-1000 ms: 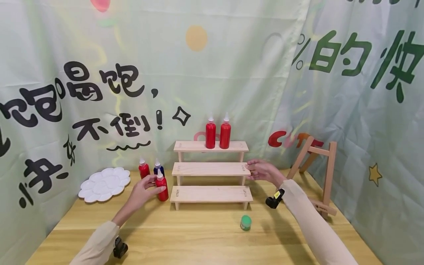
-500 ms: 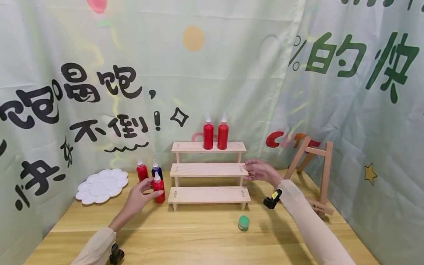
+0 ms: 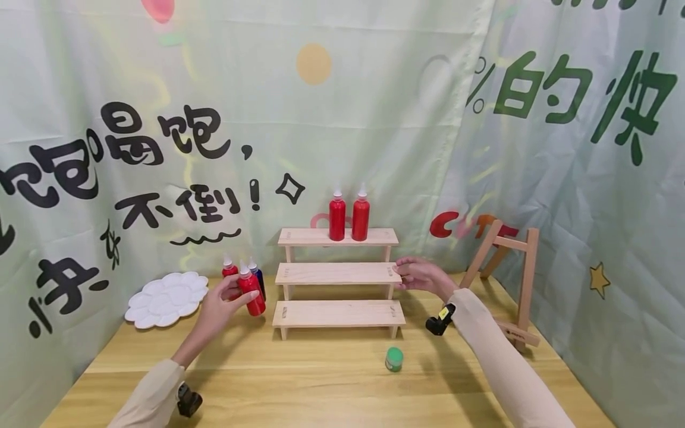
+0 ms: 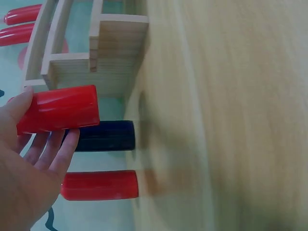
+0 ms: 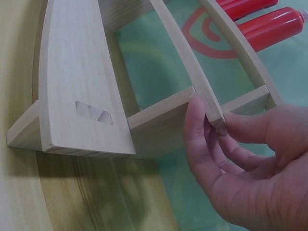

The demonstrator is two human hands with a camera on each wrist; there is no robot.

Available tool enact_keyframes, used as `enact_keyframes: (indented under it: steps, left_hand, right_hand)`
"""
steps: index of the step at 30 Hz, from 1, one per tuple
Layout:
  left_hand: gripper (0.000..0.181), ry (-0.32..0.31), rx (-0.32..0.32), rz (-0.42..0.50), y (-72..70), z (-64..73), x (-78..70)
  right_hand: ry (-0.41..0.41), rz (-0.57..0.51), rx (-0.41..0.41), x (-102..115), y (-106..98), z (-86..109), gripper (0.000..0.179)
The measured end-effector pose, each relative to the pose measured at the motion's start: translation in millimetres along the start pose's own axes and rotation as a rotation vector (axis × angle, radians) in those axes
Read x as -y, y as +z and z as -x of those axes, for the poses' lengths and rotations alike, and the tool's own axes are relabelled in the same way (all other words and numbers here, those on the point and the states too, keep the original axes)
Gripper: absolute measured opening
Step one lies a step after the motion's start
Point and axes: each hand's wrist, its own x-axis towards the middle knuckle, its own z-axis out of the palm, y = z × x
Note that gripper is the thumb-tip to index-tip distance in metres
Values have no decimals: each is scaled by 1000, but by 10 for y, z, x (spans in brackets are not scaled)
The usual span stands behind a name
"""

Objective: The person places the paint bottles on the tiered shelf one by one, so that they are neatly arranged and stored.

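My left hand (image 3: 220, 303) grips a red squeeze bottle (image 3: 250, 294) with a white nozzle, thumb on one side and fingers on the other. In the left wrist view the bottle's base hangs off the table, and in the head view it leans a little. Behind it stand a dark blue bottle (image 4: 108, 136) and another red bottle (image 4: 101, 185), partly hidden in the head view. My right hand (image 3: 428, 278) pinches the right end of the middle board of a three-tier wooden rack (image 3: 338, 273). On the rack's top board two red bottles (image 3: 360, 220) stand side by side.
A white flower-shaped palette (image 3: 166, 300) lies at the back left of the wooden table (image 3: 299, 386). One small green-lidded jar (image 3: 393, 359) stands before the rack's right end. To the right is a wooden easel (image 3: 524, 285). Printed cloth (image 3: 257, 77) hangs behind.
My left hand has lifted the red bottle off the table and moved it slightly left, tilting it. It now covers part of the blue bottle. My right hand stays on the middle board.
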Motion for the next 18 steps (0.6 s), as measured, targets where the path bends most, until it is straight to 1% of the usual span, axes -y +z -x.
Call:
enact_keyframes:
  steps: [3,7,11,13,18]
  left_hand:
    - [60,14,-9,13,-33,-10,-39]
    - [61,13,-27,65,-70,-45,-97]
    - [61,17,-31,106,-112,-88,-174]
    - [62,17,-29,113,-133,-105,-224]
    - [65,21,-21,105,-172,-161,-355]
  right_hand:
    - [-2,-2,1,5,8,-1,25]
    - [-2,-1,3,9,19,-5,25]
    - [-8,6,-3,14,15,-10,27]
    - [-6,8,-6,21,10,-7,28]
    - [6,5,-12,26,3,-8,23]
